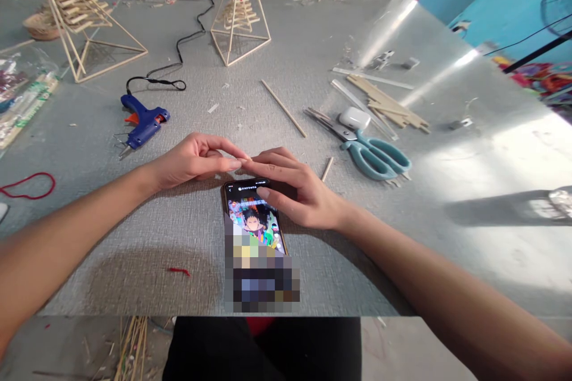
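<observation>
The left hand [196,161] has thumb and forefinger close together, meeting the fingertips of the right hand [304,187]; whether they pinch anything, I cannot tell. The right fingers reach forward, thumb apart. This looks like close fingertip work, calling for a steady, light touch. At six o'clock lies a phone [254,220], lit, its lower part pixelated; at ten, a blue glue gun [145,122]; at three, scissors [373,155].

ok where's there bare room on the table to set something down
Mostly bare patches: between the blue glue gun, red cord loop and left forearm; and between the phone, right forearm and table's front edge. It's crowded around the scissors, white earbud case and wooden strips.
</observation>
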`<state>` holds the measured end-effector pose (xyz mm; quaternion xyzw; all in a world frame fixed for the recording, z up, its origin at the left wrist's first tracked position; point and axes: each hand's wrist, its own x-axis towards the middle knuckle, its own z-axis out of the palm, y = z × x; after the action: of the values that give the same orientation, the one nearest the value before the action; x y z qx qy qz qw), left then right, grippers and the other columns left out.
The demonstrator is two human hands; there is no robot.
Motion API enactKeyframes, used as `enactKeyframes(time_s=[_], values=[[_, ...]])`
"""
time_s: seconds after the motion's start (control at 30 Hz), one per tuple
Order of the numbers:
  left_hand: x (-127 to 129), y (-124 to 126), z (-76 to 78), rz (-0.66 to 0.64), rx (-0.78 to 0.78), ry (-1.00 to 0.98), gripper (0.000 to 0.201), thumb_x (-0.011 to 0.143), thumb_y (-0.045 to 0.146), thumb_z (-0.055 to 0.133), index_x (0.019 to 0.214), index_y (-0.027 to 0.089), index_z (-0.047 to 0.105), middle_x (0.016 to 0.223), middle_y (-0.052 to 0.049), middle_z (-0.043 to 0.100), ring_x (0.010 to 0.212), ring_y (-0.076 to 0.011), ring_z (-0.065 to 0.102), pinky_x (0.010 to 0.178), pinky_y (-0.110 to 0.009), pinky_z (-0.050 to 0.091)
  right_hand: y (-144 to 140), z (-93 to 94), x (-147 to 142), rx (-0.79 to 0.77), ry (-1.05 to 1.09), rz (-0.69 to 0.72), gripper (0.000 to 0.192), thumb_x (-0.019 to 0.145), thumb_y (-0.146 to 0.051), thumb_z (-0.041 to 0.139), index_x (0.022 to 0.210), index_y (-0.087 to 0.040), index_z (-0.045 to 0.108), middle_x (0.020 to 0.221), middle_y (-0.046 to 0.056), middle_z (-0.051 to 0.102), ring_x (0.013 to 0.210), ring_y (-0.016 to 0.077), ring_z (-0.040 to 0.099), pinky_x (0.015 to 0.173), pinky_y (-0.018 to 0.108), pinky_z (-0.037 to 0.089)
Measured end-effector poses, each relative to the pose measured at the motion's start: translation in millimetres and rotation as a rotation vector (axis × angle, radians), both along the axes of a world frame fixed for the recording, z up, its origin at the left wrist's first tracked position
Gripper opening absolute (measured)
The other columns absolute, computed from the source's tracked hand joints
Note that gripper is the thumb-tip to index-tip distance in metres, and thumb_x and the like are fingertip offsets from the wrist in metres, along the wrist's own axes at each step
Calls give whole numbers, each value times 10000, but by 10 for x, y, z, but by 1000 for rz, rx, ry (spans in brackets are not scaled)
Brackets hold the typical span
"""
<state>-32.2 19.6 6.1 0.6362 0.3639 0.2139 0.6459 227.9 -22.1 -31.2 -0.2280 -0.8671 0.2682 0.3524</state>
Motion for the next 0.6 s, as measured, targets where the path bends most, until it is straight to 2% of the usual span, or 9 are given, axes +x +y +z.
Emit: enactKeyframes(time_s=[0.13,0.43,0.6], values=[[10,-2,0,10,-7,-18,212,872,333,786,1016,179,799,492,80,448,456,-38,320,425,-199,209,-3,-2,1,-7,4,-5,502,1050,-312,559,1549,-256,538,1359,107,702,1246,255,609,1086,513,487],[29,-17,25,35,-24,-42,172,838,284,814,981,189,820,588,35,649,593,-67,579,583,-185,472,-6,5,-1,-10,6,0,495,1057,-310,558,1547,-248,540,1355,107,701,1246,250,607,1091,500,474],[33,-13,17,46,-12,-35,192,818,298,829,973,184,822,624,14,689,670,-96,645,608,-195,499,-2,8,0,-4,10,1,491,1057,-308,555,1546,-259,539,1351,100,700,1249,247,606,1091,502,475]])
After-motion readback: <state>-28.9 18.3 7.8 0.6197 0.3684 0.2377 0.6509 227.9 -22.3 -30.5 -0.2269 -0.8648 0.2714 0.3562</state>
